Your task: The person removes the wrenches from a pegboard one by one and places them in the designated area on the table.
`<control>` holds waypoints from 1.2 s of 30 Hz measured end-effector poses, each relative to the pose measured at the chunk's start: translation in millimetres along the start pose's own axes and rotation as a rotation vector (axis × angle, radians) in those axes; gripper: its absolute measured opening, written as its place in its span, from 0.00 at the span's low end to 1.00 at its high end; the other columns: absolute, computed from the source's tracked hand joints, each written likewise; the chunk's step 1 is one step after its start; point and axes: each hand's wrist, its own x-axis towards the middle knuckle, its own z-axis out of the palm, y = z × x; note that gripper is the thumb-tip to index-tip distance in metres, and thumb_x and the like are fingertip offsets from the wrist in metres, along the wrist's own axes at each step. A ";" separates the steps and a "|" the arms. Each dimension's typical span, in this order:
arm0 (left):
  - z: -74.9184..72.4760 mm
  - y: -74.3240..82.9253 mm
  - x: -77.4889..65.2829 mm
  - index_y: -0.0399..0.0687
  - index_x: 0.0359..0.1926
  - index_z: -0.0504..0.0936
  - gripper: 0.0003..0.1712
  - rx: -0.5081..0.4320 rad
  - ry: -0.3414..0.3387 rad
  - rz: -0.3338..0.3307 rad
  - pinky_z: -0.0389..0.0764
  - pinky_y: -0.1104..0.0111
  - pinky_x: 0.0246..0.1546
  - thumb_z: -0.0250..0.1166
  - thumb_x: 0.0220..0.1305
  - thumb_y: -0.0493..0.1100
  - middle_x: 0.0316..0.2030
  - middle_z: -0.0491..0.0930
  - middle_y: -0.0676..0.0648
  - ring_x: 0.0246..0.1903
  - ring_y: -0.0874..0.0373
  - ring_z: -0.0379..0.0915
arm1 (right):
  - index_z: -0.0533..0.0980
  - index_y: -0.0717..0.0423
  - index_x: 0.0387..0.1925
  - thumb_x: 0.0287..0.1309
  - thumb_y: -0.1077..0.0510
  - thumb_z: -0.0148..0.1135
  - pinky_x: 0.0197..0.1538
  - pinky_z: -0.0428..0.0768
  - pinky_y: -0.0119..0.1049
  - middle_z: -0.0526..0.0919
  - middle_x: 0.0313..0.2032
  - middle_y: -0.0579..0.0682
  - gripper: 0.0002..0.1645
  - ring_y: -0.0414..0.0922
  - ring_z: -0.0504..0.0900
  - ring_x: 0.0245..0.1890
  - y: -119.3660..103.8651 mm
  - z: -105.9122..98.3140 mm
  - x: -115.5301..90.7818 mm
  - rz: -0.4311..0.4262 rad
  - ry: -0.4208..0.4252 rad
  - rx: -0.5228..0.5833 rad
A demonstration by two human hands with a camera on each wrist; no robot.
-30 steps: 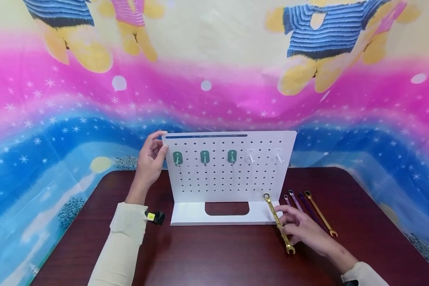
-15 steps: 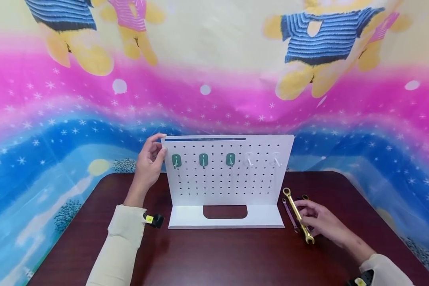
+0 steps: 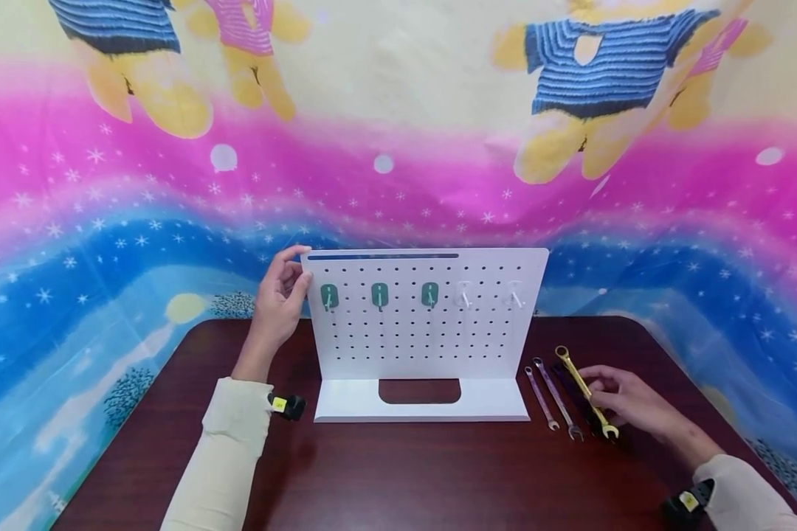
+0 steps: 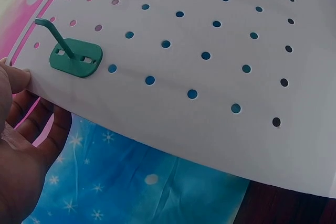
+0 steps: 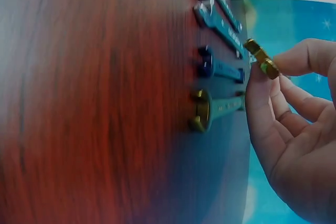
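Observation:
A white pegboard (image 3: 405, 339) stands upright on its base. My left hand (image 3: 277, 301) grips its upper left edge, thumb in front and fingers behind, as the left wrist view confirms. Between the thumb and fingers of my right hand (image 3: 631, 402) is a gold combination wrench (image 3: 576, 377), held above the table. Beneath and beside it lie a small pink wrench (image 3: 542, 400), a larger pinkish-purple wrench (image 3: 558, 398), a dark purple wrench (image 5: 223, 70) and a second gold wrench (image 5: 201, 111). From the head, the held wrench and hand mostly hide those last two.
Three green hooks (image 3: 380, 295) and two clear hooks (image 3: 463, 296) sit in a row across the board. The base has a cut-out in its middle. A dark red wooden table (image 3: 398, 472) carries everything, with a patterned cloth (image 3: 173, 258) hanging behind.
My right hand has carried the gold wrench rightward, from in front of the board's right base corner to above the lying wrenches. The left hand has kept its grip on the board.

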 end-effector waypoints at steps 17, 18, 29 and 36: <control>1.6 13.5 -0.4 0.46 0.71 0.69 0.25 0.019 0.008 0.002 0.76 0.72 0.47 0.56 0.78 0.32 0.45 0.79 0.35 0.43 0.45 0.78 | 0.64 0.72 0.68 0.75 0.60 0.55 0.27 0.77 0.43 0.72 0.32 0.53 0.28 0.45 0.70 0.25 18.1 -17.1 -4.9 0.042 -0.015 -0.136; 1.8 17.2 -1.0 0.44 0.71 0.69 0.25 0.022 0.008 0.003 0.76 0.72 0.47 0.55 0.78 0.31 0.45 0.79 0.34 0.43 0.44 0.78 | 0.64 0.72 0.68 0.75 0.60 0.54 0.26 0.77 0.43 0.72 0.32 0.53 0.28 0.44 0.70 0.24 18.8 -17.2 -5.0 0.042 -0.018 -0.138; 1.7 2.6 1.3 0.47 0.72 0.69 0.26 0.013 0.007 -0.002 0.76 0.72 0.46 0.56 0.78 0.31 0.45 0.79 0.34 0.43 0.45 0.78 | 0.67 0.72 0.66 0.74 0.62 0.55 0.22 0.74 0.39 0.75 0.32 0.54 0.25 0.44 0.71 0.22 25.1 -21.7 -5.1 -0.006 0.024 -0.249; 0.4 -3.8 2.0 0.55 0.72 0.70 0.26 -0.008 0.000 0.004 0.77 0.71 0.46 0.58 0.78 0.36 0.44 0.80 0.39 0.42 0.51 0.79 | 0.73 0.70 0.60 0.69 0.63 0.60 0.25 0.71 0.38 0.79 0.33 0.49 0.22 0.42 0.71 0.19 27.2 -20.6 -4.8 -0.072 0.101 -0.433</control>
